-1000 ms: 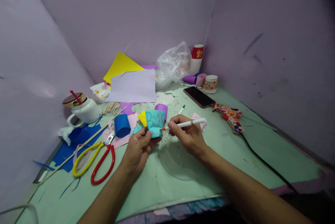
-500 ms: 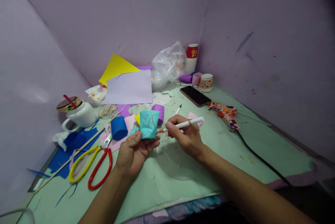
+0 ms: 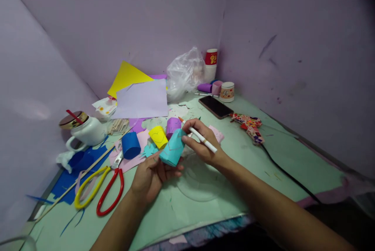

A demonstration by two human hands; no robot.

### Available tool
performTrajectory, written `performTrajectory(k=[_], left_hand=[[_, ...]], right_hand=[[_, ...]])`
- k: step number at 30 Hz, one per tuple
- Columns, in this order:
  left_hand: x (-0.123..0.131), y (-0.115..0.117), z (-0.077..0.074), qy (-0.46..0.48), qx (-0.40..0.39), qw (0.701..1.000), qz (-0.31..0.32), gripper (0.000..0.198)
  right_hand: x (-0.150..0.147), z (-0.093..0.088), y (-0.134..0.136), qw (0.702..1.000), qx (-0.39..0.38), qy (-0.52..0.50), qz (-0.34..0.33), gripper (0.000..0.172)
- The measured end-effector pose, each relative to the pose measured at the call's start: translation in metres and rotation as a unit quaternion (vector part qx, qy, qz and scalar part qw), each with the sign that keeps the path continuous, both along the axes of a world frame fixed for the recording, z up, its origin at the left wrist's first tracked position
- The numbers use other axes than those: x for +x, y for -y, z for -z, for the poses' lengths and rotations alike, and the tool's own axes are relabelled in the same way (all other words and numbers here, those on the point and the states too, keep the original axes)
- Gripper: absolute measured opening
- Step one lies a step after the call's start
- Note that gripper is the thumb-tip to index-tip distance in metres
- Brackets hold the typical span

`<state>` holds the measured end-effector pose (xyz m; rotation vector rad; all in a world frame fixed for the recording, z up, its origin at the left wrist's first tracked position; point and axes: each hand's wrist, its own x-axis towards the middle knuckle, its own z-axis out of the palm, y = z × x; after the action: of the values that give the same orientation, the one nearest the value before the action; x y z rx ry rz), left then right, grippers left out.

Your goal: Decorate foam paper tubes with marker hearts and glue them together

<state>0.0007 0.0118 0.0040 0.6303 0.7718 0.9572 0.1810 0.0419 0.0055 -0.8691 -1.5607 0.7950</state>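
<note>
A pale green tabletop (image 3: 158,217) carries a spread of paper and tools. At left, a white lidded mug (image 3: 90,131) stands near a blue sheet (image 3: 68,198), while scissors (image 3: 117,161) with one yellow and one red handle lie partly over pink paper (image 3: 144,138). Toward the back, a clear plastic bag (image 3: 184,75) rests beside stacked paper cups (image 3: 210,67). At right, a dark-screened phone (image 3: 216,106) lies near a floral-patterned tool (image 3: 249,125), its black cord (image 3: 288,176) trailing toward the edge.

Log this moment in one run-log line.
left hand: holding turquoise paper roll, tilted; right hand: holding white marker, tip off roll; scissors: on table
</note>
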Motion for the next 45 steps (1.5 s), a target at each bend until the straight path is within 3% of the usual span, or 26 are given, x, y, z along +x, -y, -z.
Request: performTrajectory(k=[3,7,11,14,17,21,29,39,42,45], left_hand=[[-0.002,0.002,-0.001,-0.009,0.024,1.0,-0.015,0.023],[-0.003,0.003,-0.001,-0.051,0.028,0.997,0.055,0.043],[-0.001,0.004,0.0,-0.085,0.038,0.992,0.083,0.044],[-0.001,0.003,-0.001,-0.059,0.031,0.996,0.06,0.042],[-0.002,0.001,-0.001,-0.042,0.023,0.999,0.016,0.043],[-0.003,0.0,0.001,-0.058,0.023,0.998,-0.021,0.043],[-0.001,0.001,0.0,-0.015,0.009,0.999,-0.031,0.033],[0.002,0.001,0.003,-0.037,0.02,0.998,-0.036,0.035],[0.002,0.001,0.004,-0.042,0.02,0.998,-0.038,0.035],[0.003,0.002,0.004,-0.05,0.026,0.998,-0.023,0.037]], right_hand=[[0.006,-0.002,-0.002,0.999,0.021,0.029,-0.032,0.012],[0.006,-0.002,-0.001,0.995,0.04,0.055,-0.075,0.008],[0.003,-0.004,0.004,0.992,0.028,0.083,-0.088,0.009],[0.003,-0.007,0.007,0.996,0.04,0.056,-0.048,0.016],[0.003,-0.01,0.009,0.998,0.045,-0.047,0.025,0.025],[0.003,-0.009,0.014,0.989,0.026,-0.129,0.06,0.029],[-0.003,-0.003,0.015,0.994,0.034,-0.08,0.061,0.023],[-0.005,-0.008,0.018,0.99,0.114,-0.039,0.076,0.013],[-0.003,-0.005,0.014,0.985,0.101,-0.079,0.112,0.013],[-0.002,-0.002,0.007,0.993,0.054,-0.03,0.098,0.014]])
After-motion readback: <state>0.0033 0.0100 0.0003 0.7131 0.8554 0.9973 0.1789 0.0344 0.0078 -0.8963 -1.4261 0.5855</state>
